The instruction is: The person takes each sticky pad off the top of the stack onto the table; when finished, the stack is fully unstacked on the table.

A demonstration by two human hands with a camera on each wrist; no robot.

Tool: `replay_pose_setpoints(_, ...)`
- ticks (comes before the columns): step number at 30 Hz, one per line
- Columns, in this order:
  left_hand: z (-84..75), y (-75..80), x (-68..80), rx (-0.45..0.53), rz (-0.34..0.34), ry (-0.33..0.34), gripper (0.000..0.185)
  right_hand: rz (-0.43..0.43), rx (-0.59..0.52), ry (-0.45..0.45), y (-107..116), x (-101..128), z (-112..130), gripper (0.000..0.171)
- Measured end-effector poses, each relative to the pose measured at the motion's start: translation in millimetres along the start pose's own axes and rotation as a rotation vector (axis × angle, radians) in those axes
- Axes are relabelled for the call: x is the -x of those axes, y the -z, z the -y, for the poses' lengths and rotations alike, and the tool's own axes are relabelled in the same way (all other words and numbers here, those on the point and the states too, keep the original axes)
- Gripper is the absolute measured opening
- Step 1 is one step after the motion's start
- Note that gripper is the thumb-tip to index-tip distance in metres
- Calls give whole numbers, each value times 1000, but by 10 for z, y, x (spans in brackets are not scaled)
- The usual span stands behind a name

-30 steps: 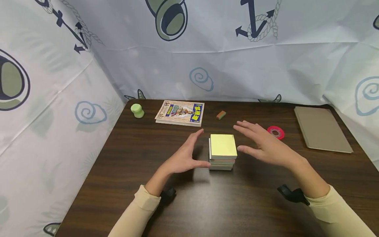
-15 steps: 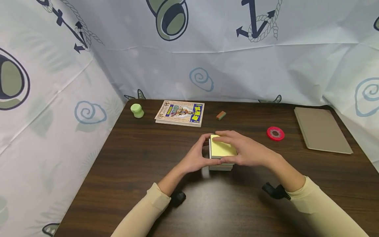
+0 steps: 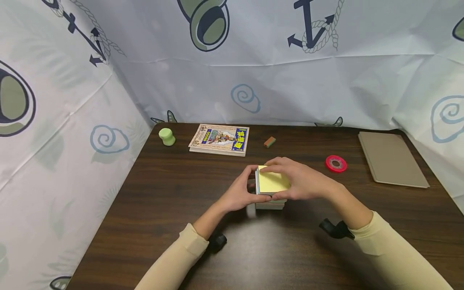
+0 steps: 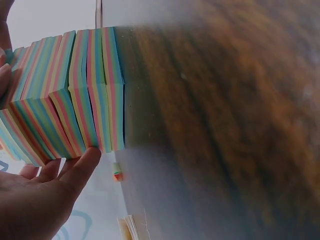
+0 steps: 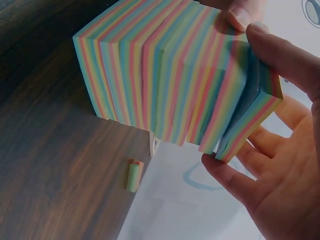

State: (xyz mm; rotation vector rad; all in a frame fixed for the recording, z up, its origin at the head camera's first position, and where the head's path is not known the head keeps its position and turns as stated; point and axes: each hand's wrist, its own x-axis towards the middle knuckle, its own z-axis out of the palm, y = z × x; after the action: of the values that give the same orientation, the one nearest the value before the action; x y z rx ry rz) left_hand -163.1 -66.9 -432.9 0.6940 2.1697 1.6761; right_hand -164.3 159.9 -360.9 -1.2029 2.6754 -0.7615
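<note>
A tall stack of sticky note pads (image 3: 270,184) stands on the dark wooden table, yellow on top. In both wrist views its sides show pink, yellow, green and blue stripes, and the pads lie slightly out of line. My left hand (image 3: 237,195) grips the stack's upper part from the left, thumb at the near side and fingers at the far side. From the right, my right hand (image 3: 304,181) pinches the top sticky note pad (image 5: 250,122) between thumb and fingers. A narrow dark gap shows beneath that pad in the right wrist view. The two thumb tips nearly meet at the near side.
A green spool-shaped object (image 3: 167,137) and a comic book (image 3: 219,139) are at the back left. Behind the stack lies a small orange-and-green eraser-like block (image 3: 270,141). To the right are a red ring-shaped roll (image 3: 336,164) and a beige notebook (image 3: 393,159). Printed curtains surround the table's far and left edges.
One second ago both hands were spread apart beside the stack. They have since come inward and taken hold of it. Over the last half second the hands have hardly moved.
</note>
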Motion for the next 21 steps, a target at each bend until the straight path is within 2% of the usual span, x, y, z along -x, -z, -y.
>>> replay_pose_setpoints(4, 18, 0, 6, -2, -9, -21, 83, -9, -24, 4, 66, 23, -10, 65)
replay_pose_setpoints(7, 22, -1, 8, -16, -21, -30, 82, -43, -84, -8, 164, 61, -58, 65)
replay_pose_setpoints(13, 22, -3, 9, -28, -32, -26, 82, -173, -140, -124, 326, 145, -358, 65)
replay_pose_setpoints(17, 36, -1, 7, -45, -35, -34, 83, -222, -101, -222, 252, 133, -661, 64)
replay_pose_setpoints(21, 35, -6, 6, -51, -38, -41, 82, -185, -65, -256, 35, 71, -920, 63)
